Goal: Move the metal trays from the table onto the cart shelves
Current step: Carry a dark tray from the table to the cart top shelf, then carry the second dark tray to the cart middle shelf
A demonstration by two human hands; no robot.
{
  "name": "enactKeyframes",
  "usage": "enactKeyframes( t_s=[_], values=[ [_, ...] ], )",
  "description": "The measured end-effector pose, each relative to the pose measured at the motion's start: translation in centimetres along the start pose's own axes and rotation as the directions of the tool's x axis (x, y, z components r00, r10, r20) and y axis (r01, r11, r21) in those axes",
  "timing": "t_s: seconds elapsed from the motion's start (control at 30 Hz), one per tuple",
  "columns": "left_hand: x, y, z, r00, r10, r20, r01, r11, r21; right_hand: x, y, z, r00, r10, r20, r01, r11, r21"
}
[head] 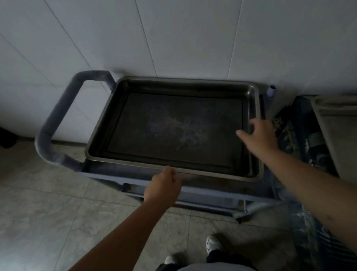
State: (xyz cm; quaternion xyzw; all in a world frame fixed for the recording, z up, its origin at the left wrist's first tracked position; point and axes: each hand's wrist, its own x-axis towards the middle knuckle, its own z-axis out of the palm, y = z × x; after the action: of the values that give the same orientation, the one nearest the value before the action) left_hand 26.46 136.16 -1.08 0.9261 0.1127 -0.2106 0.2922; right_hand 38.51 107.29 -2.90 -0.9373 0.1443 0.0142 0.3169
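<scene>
Tray: a dark metal tray [173, 133] lies flat on the top shelf of the cart [200, 195], its long sides running left to right, its far rim close to the white wall [164, 28].
Tray inside: a raised rectangular floor panel with a pale scuffed patch near its middle; nothing lies in it.
My left hand [163, 187]: at the tray's near rim, fingers curled over the edge there, so my grip is closed on the tray at about the middle of its near long side.
My right hand [257, 135]: at the tray's right short side; the thumb points left over the tray's inside, the fingers bend down at the rim. I cannot tell for sure whether this grip clasps the rim or only rests against it.
Cart: grey-blue frame, with a padded tubular handle [53, 124] looping out on the left end; a lower rail shows below the top shelf.
Desk: only a corner of a pale metal surface [350, 133] shows at the right edge, beside the cart.
Between cart and desk: dark patterned cloth [295, 125] hangs down.
Floor: pale marbled tiles [38, 201].
Me: both bare forearms reach forward; my shoes [212, 243] stand just short of the cart.
</scene>
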Motion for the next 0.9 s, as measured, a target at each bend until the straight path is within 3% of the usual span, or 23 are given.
enactKeyframes(
  t_s=[0.13,0.27,0.47,0.7,0.9],
  values=[
    [-1.4,-3.0,-1.5,0.966,0.254,-0.048,-0.216,0.895,0.389,-8.9,-2.1,1.0,0.957,-0.241,0.162,0.273,0.937,-0.218],
    [-2.5,-5.4,-3.2,0.954,0.299,-0.002,-0.248,0.794,0.555,-14.8,-3.8,2.0,0.925,-0.244,0.292,0.356,0.825,-0.438],
    [-3.2,-8.6,-5.1,0.921,0.389,0.017,-0.320,0.730,0.605,-20.6,-5.1,3.8,0.940,-0.143,0.308,0.294,0.798,-0.526],
    [-4.5,-9.6,-5.9,0.866,0.497,0.062,-0.422,0.658,0.624,-26.2,-5.7,5.2,0.971,-0.108,0.215,0.211,0.815,-0.540],
    [-5.5,-8.2,-4.4,0.780,0.616,0.111,-0.534,0.562,0.632,-29.5,-3.8,3.3,0.993,-0.051,0.105,0.097,0.864,-0.494]
  ],
)
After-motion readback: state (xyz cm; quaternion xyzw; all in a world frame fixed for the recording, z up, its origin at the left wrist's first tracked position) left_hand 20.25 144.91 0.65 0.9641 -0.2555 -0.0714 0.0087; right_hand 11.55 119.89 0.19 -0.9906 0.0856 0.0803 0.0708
